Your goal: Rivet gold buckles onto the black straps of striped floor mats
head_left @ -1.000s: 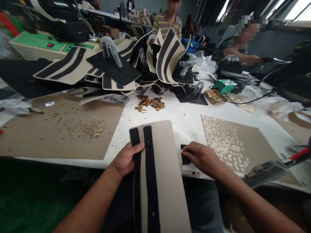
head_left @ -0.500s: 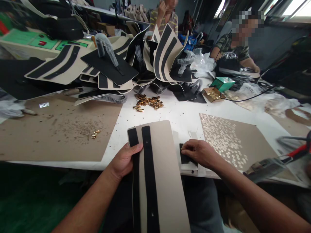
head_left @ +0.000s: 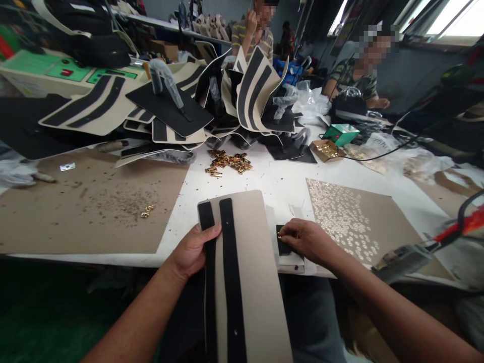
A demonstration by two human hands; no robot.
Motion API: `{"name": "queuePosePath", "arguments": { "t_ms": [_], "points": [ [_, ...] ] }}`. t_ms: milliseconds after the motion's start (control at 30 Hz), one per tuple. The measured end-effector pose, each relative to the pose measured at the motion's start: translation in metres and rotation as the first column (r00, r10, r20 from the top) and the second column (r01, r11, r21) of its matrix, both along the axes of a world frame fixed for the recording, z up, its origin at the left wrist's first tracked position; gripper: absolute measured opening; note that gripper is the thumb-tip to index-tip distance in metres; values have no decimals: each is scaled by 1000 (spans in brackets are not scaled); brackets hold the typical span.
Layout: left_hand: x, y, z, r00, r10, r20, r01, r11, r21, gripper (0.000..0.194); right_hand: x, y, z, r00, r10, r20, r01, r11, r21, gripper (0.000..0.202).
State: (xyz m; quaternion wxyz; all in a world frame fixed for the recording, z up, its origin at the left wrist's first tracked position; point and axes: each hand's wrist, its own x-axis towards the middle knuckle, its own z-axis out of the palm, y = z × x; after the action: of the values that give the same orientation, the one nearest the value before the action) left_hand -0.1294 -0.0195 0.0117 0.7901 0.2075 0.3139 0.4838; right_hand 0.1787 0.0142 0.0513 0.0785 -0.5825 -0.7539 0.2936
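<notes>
My left hand (head_left: 194, 248) grips the left edge of a beige panel (head_left: 255, 262) with two black strips (head_left: 229, 252) running along it; the thumb lies on top and the other fingers are behind. The panel is tilted up over my lap, its far end above the table edge. To its right, my right hand (head_left: 302, 238) pinches a tiny gold-coloured piece (head_left: 279, 235) over a small black pad (head_left: 284, 247). Thumb and forefinger hide most of that piece, so its kind cannot be made out.
Gold metal fittings (head_left: 229, 162) lie in a pile on the white table. Many small rings (head_left: 336, 217) cover a brown board at right. Behind stand stacked striped panels (head_left: 249, 96), a small green box (head_left: 340, 134) and a heat tool (head_left: 403, 262). Two people (head_left: 363, 65) sit across.
Both hands hold nearly the same pose. The view has shifted slightly, and the gold piece at my right fingertips shows a little more. The co-worker at right has moved a hand.
</notes>
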Motion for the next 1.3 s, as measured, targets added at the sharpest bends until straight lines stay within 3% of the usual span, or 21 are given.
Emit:
{"name": "queuePosePath", "arguments": {
  "t_ms": [133,200,300,400,500,567,667,733,800,933,1067,1233,1300],
  "points": [
    [1,-4,9,999,12,-52,-12,1000,-4,33,4,-9,4,996,-21,-89,23,1000,22,16],
    [4,-12,15,997,13,-80,-14,1000,-9,31,9,-21,9,971,-112,-211,120,993,23,22],
    [20,-32,24,994,-29,-104,27,999,-27,29,14,-51,21,863,-272,-425,283,958,-40,39],
    [47,-59,35,991,-85,-108,81,996,-39,32,8,-88,35,719,-273,-639,172,961,-217,55],
    [74,-82,47,978,-138,-159,139,990,-3,38,0,-116,43,565,-350,-747,-54,888,-457,65],
    [87,-93,52,960,-135,-246,148,988,33,41,0,-127,44,569,-375,-732,-83,859,-505,61],
    [98,-100,51,907,-70,-416,123,987,103,40,7,-133,35,686,-259,-679,-11,931,-366,46],
    [102,-103,42,842,-29,-539,134,979,156,36,13,-137,22,751,-203,-628,35,962,-269,40],
    [106,-105,28,752,-11,-659,192,960,204,28,16,-142,4,777,-226,-588,93,964,-247,35],
    [111,-103,10,597,17,-802,331,905,266,18,14,-149,-24,748,-332,-574,191,937,-293,31],
    [116,-82,21,436,116,-893,376,878,297,22,12,-133,-19,731,-425,-534,349,905,-244,36],
    [122,-32,41,83,199,-976,467,858,215,30,11,-87,-5,832,-393,-391,427,904,-1,35],
    [123,-15,43,25,230,-973,478,852,214,28,9,-72,-7,863,-399,-311,438,896,65,33]
  ]
}}
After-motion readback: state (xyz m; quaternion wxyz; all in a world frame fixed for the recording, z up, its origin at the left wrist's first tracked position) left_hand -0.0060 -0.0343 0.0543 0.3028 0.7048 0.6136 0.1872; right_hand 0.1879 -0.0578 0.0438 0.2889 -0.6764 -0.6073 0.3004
